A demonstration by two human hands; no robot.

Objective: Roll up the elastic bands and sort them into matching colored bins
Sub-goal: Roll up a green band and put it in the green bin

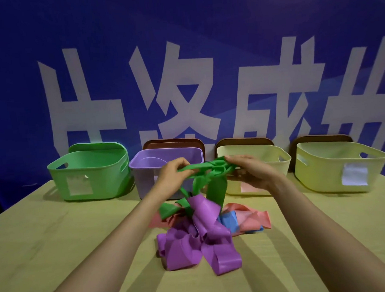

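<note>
Wood table (59, 240), blue banner wall behind. The green bin (100, 178) sits at the left of the frame. Your left hand (174, 172) pinches one end of the green band (201, 167), and its tail droops into the purple band (204, 240) heap at lower centre. Your right hand (252, 172) grips the bunched other end. Yank upward and that tail probably drags the tangle along, or the bunch slips loose.

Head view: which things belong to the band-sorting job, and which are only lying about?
Job: green band, held by left hand and right hand; purple band; pink band; blue band; green bin; purple bin; middle yellow bin; rightmost yellow bin.
Idle: lids behind bins; banner.
</note>
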